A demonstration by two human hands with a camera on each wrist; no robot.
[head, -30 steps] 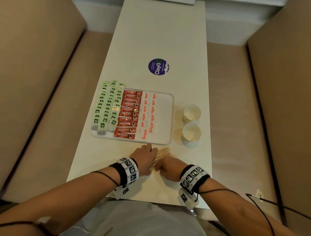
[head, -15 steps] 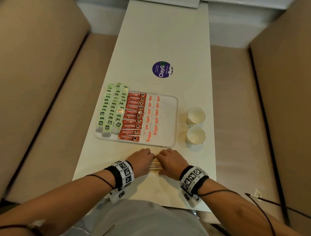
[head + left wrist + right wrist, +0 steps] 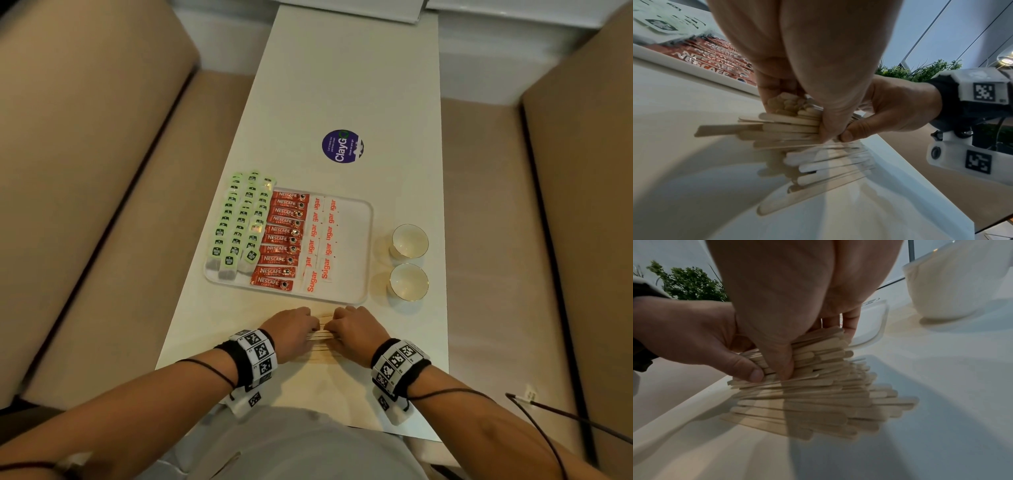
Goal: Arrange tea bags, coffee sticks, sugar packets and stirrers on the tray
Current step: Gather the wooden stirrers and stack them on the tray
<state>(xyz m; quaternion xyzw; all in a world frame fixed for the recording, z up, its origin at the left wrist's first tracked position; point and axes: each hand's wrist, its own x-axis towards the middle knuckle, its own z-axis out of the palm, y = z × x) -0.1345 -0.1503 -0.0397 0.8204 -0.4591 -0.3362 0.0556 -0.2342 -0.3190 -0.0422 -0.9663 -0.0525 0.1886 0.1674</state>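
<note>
A white tray (image 3: 356, 246) holds rows of green tea bags (image 3: 239, 226), red coffee sticks (image 3: 284, 236) and white sugar packets (image 3: 322, 240); its right part is bare. Just in front of the tray lies a heap of wooden stirrers (image 3: 323, 334) (image 3: 789, 128) (image 3: 818, 386). My left hand (image 3: 291, 330) grips the heap from the left and my right hand (image 3: 356, 330) grips it from the right, thumbs and fingers curled round the sticks. Several stirrers lie loose on the table below the bundle.
Two white cups (image 3: 409, 240) (image 3: 407, 281) stand right of the tray. A purple round sticker (image 3: 342, 146) is on the white table (image 3: 342, 85) beyond it. Beige sofas flank the narrow table on both sides. A black cable (image 3: 565, 414) runs at right.
Both hands have closed in on the stirrers from either side. The fanned sticks have turned crosswise and been gathered into a bundle between the hands.
</note>
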